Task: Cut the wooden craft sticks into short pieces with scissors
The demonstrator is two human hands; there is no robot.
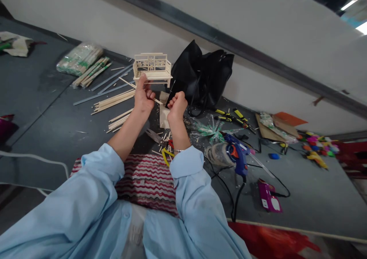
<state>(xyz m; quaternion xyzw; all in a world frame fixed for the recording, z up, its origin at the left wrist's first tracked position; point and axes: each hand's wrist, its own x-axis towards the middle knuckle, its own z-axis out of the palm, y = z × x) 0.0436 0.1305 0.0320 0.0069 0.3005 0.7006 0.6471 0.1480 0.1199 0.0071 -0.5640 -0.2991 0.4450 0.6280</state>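
Observation:
My left hand is closed around a thin wooden stick, which sticks out on both sides of the fist. Just beyond it is a miniature wooden bench with a patterned back. One finger overlaps the seat, and I cannot tell if it touches. My right hand is a fist near the stick's right end; what it grips is hidden. Below the hands lie a brown paper piece, pliers and short stick offcuts. Loose sticks lie left of my left hand.
A black bag stands against the wall behind my right hand. To the right are a blue glue gun with cables, a clear bottle, yellow-black tools and a purple box. Wrapped stick bundles lie at left.

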